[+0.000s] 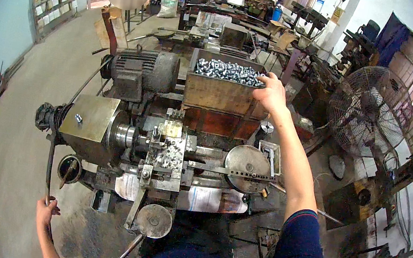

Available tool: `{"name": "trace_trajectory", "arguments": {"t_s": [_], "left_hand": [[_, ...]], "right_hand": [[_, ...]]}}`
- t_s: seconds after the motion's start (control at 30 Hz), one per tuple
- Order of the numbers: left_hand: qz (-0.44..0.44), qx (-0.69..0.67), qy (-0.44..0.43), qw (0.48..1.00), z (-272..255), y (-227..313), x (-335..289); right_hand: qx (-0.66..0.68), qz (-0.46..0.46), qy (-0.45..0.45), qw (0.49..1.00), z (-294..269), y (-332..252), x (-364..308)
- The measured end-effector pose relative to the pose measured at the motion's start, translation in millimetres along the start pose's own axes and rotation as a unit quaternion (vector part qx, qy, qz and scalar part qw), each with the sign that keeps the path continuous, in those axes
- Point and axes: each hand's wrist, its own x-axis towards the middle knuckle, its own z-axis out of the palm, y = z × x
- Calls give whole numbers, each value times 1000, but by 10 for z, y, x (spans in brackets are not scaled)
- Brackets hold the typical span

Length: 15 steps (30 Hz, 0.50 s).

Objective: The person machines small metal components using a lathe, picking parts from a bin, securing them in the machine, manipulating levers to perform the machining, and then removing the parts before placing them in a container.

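My left hand (pixel 47 208) is closed around the lower end of a long dark lever (pixel 50 169), which runs up beside the lathe's headstock (pixel 89 122). My right arm is stretched forward. My right hand (pixel 272 95) is at the right rim of a rusty metal box (pixel 222 95), its fingers curled over the edge beside the parts. Whatever lies between those fingers is too small to make out. A heap of small shiny metal parts (pixel 229 71) fills the box. A single small metal part (pixel 78 118) stands on the headstock's flat cover.
Metal chips cover the lathe's tool slide (pixel 167 152). A large electric motor (pixel 142 71) sits behind the headstock. At the right are round metal plates (pixel 249 160) and a big caged fan (pixel 369 106). A round handle (pixel 154 221) juts toward me. Other machines fill the back; a person stands at the far left.
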Motion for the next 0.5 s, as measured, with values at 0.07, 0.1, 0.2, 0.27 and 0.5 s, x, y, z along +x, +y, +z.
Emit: {"name": "trace_trajectory", "arguments": {"t_s": [0.07, 0.1, 0.2, 0.27, 0.5], "left_hand": [[-2, -10, 3, 1000, 13, 16, 9], [-13, -13, 5, 1000, -25, 23, -28], [-43, -22, -15, 999, -30, 135, -112], [-65, -21, -58, 996, 6, 310, -139], [-32, -49, -117, 991, -301, -235, 495]], "right_hand": [[54, -50, 31, 997, 35, 141, -76], [86, -76, 41, 993, 23, 38, -157], [130, -28, -40, 990, -66, 250, -601], [135, 9, -60, 989, -167, 623, -986], [52, 335, -121, 933, -945, 1734, -2938]]}}
